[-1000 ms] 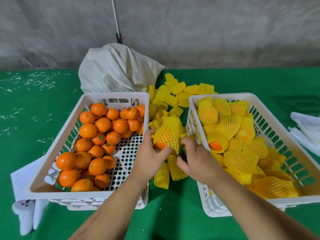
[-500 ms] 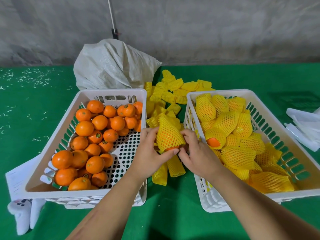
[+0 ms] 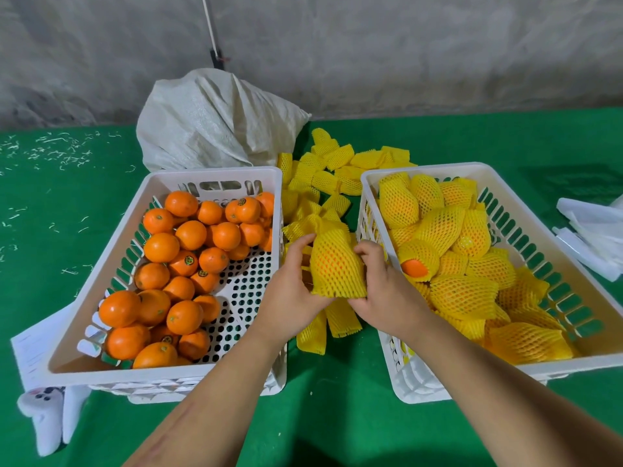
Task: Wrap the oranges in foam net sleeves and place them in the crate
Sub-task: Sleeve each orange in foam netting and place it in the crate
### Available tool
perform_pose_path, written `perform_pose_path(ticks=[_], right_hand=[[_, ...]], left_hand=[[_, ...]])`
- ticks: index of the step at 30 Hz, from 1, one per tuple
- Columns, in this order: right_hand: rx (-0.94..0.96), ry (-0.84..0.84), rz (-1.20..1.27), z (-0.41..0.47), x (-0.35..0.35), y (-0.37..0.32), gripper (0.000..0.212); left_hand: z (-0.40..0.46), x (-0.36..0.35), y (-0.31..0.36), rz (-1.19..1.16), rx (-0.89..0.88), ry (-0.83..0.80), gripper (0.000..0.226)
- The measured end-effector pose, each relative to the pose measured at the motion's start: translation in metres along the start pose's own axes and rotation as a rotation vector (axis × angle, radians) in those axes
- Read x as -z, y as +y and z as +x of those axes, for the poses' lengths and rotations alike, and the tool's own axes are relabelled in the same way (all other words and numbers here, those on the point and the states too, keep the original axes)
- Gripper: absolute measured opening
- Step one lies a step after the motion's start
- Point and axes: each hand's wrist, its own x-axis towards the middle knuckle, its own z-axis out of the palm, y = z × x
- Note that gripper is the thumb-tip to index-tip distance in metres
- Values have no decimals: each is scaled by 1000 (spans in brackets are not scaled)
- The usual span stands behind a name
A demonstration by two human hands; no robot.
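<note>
Sleeved orange (image 3: 337,264), between left hand (image 3: 290,298) and right hand (image 3: 384,291) grip

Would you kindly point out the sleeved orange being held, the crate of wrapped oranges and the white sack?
sleeved orange (image 3: 337,264), head view, middle of its netting.
crate of wrapped oranges (image 3: 421,170), head view, far rim.
white sack (image 3: 215,126), head view, its front.

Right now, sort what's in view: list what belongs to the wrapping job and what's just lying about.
Job:
left hand
right hand
sleeved orange
bare oranges crate
wrapped oranges crate
loose foam sleeves

Lying about:
white sack
white plastic bags
paper sheet
</note>
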Motion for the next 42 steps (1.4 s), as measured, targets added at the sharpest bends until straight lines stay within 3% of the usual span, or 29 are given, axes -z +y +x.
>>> perform_pose_path(ticks=[2, 4, 9, 13, 18, 21, 24, 26, 34, 38, 42], right_hand=[[14, -7, -47, 0, -2, 1, 82], [16, -6, -84, 0, -3, 0, 89], [-105, 29, 31, 4, 3, -1, 76], [-90, -116, -44, 3, 5, -10, 91], [-126, -212, 96, 3, 16, -11, 99], [-127, -225, 133, 0, 16, -12, 98], [-125, -185, 80, 4, 9, -9, 98], [-116, -122, 99, 7, 8, -5, 100], [-155, -72, 70, 11, 5, -7, 96], [-130, 119, 135, -2, 15, -15, 89], [-361, 391, 218, -48, 40, -13, 88]], left_hand=[[1, -2, -1, 117, -44, -65, 103], [3, -6, -1, 158, -62, -74, 99], [3, -4, -3, -57, -16, 50, 84], [5, -1, -9, -145, 14, 183, 82], [2, -10, -9, 5, -26, -1, 89], [3, -10, -8, 26, -41, -26, 102], [2, -6, -4, 50, -58, -147, 129], [1, -6, -1, 49, -65, -237, 132], [3, -1, -7, -318, -31, -233, 103], [1, -1, -2, -364, -16, 5, 77], [-3, 6, -5, -412, 15, 193, 45]])
